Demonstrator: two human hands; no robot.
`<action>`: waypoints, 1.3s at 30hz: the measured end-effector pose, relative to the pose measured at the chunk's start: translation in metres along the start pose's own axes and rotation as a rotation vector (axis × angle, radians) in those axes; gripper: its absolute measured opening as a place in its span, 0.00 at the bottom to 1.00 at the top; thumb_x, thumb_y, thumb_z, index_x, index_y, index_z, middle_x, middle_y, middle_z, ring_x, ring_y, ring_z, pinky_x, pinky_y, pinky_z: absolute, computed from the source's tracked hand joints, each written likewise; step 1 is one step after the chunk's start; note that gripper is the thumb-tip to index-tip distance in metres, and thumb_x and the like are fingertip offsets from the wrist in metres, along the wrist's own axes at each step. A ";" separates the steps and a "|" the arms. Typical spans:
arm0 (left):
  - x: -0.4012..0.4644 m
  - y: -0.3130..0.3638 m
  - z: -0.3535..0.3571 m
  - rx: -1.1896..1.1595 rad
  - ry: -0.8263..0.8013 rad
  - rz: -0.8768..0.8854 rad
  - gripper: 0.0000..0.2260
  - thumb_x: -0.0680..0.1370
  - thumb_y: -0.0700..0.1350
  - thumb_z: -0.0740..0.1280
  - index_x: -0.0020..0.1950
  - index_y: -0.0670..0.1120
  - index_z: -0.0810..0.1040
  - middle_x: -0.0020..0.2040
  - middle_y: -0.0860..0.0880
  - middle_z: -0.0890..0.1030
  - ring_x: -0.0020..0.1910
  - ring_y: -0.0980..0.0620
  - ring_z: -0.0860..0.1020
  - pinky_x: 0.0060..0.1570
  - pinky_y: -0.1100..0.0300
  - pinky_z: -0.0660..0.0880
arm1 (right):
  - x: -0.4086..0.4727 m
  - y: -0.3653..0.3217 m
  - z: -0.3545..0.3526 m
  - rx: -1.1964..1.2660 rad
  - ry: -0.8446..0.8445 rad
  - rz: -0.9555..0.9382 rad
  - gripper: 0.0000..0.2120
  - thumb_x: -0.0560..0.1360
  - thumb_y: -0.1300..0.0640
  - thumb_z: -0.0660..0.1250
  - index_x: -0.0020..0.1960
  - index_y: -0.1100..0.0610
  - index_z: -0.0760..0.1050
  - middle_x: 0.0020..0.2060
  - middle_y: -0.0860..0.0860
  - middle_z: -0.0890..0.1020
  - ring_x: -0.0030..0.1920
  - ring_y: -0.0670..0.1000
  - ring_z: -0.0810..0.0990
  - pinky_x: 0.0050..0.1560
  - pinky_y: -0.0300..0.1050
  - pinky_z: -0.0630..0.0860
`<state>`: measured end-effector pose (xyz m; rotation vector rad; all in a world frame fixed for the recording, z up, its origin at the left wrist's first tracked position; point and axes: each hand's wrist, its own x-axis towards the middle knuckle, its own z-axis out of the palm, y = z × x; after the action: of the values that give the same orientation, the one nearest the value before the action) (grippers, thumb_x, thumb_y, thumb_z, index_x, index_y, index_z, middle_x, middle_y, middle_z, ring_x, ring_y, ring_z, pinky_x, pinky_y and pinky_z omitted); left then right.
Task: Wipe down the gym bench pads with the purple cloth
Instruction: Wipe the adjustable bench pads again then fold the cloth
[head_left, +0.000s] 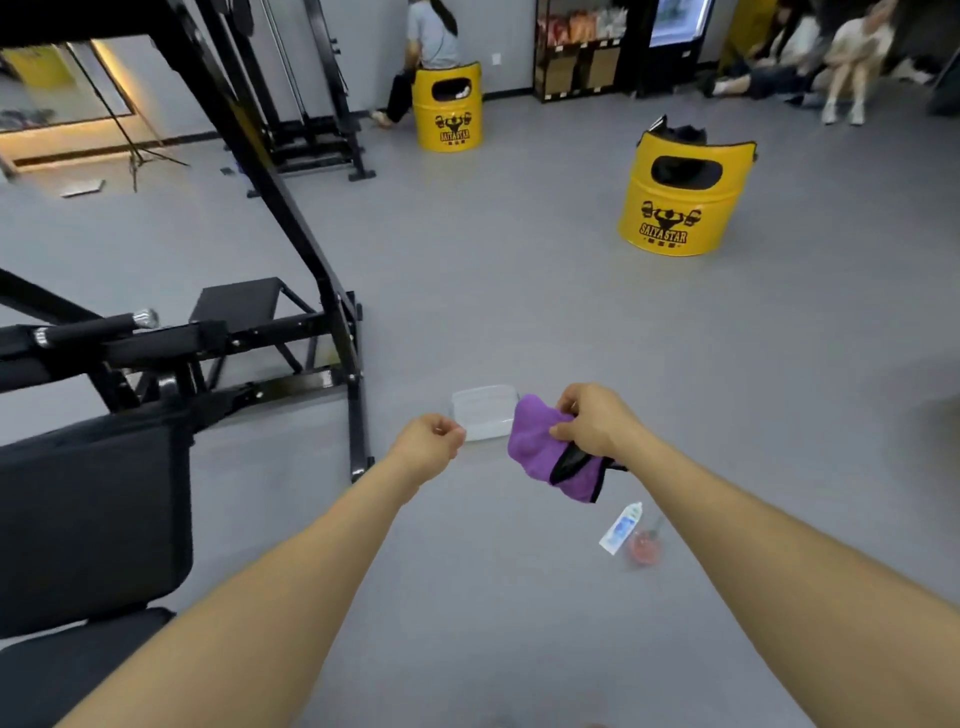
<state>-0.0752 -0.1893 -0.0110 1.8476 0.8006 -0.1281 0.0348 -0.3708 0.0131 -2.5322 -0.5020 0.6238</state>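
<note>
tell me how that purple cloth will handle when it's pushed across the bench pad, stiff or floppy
Probably floppy: the purple cloth droops in folds below the right hand that grips it. It looks light, so it may bunch up on the bench pad unless pressed flat.

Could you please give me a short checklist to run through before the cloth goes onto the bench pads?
1. Cloth in hand: ok. The right hand grips the purple cloth.
2. Cloth spread flat for wiping: not ok. It hangs bunched and folded.
3. Left hand free to help: ok. Its fingers are curled and seem to hold nothing.
4. Cloth on the bench pads: not ok. The pads lie to the left, and the cloth is held over the floor, apart from them.
5. Floor clutter underfoot: not ok. A clear tray and a small bottle lie on the floor.
6. Cloth damp: cannot tell.
</note>
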 end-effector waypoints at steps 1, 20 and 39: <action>0.018 0.008 -0.004 -0.002 -0.002 -0.009 0.07 0.78 0.44 0.63 0.40 0.49 0.73 0.42 0.47 0.76 0.44 0.50 0.75 0.41 0.60 0.69 | 0.022 -0.002 -0.004 0.021 -0.005 0.011 0.13 0.72 0.58 0.69 0.56 0.58 0.75 0.51 0.55 0.79 0.47 0.54 0.76 0.47 0.43 0.72; 0.418 0.025 -0.033 -0.089 0.107 -0.354 0.05 0.79 0.45 0.62 0.51 0.45 0.75 0.48 0.47 0.77 0.52 0.48 0.76 0.50 0.56 0.73 | 0.504 -0.030 0.031 -0.073 -0.290 -0.033 0.12 0.75 0.59 0.65 0.58 0.51 0.76 0.53 0.54 0.79 0.52 0.56 0.78 0.53 0.47 0.75; 0.746 -0.213 0.015 -0.054 0.023 -0.607 0.08 0.78 0.42 0.63 0.55 0.41 0.77 0.44 0.47 0.78 0.46 0.47 0.75 0.39 0.64 0.68 | 0.826 0.046 0.347 -0.120 -0.545 -0.041 0.17 0.76 0.67 0.56 0.56 0.53 0.78 0.52 0.55 0.80 0.49 0.56 0.76 0.53 0.45 0.73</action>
<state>0.3794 0.1867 -0.5145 1.5065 1.3475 -0.4644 0.5530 0.0884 -0.5576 -2.4343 -0.7935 1.3129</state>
